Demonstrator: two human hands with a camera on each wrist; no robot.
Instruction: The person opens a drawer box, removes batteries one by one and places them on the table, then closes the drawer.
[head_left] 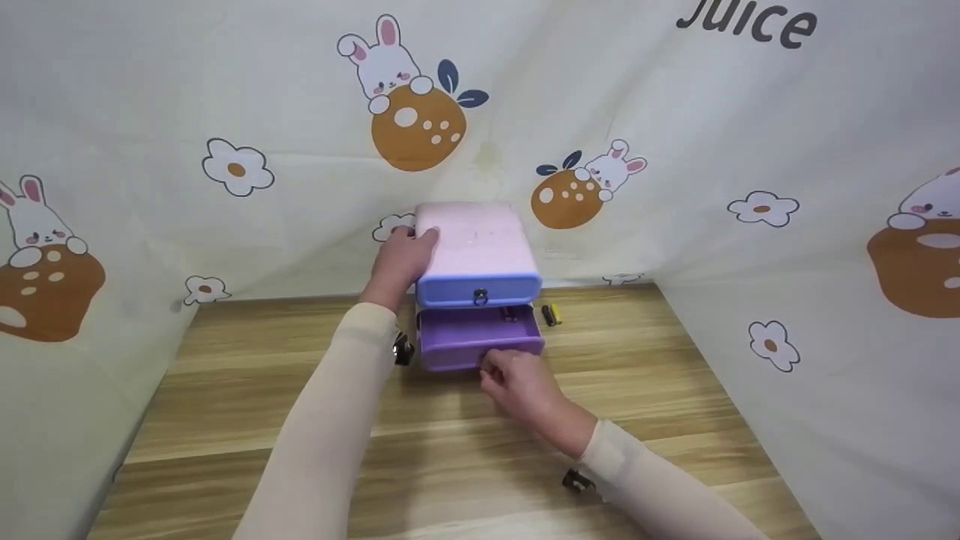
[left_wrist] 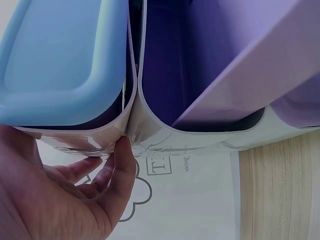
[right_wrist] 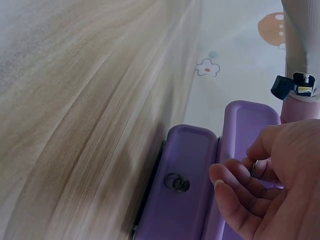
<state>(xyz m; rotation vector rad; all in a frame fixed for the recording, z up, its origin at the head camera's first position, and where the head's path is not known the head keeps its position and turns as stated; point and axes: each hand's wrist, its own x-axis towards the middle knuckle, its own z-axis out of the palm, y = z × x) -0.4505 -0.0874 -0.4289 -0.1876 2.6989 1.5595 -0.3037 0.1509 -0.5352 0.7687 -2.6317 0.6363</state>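
Note:
A small drawer cabinet (head_left: 476,240) with a pink top stands at the back of the table. My left hand (head_left: 401,262) rests against its upper left side, thumb near the top edge. Under the closed blue drawer (head_left: 450,291), a purple drawer (head_left: 450,357) is pulled out. At its front, my right hand (head_left: 525,386) pinches the metal ring pull (right_wrist: 254,169) between curled fingers. Something small lies at the back of that drawer, too dim to identify. Below it, the right wrist view shows another purple drawer (right_wrist: 192,150), closed, its ring hanging loose.
To the right of the cabinet, a small black and yellow item (head_left: 552,314), perhaps batteries, lies on the wood-grain table (head_left: 637,390). A patterned cloth (head_left: 300,90) hangs behind and along both sides. Small black cameras (head_left: 403,349) are worn on both wrists.

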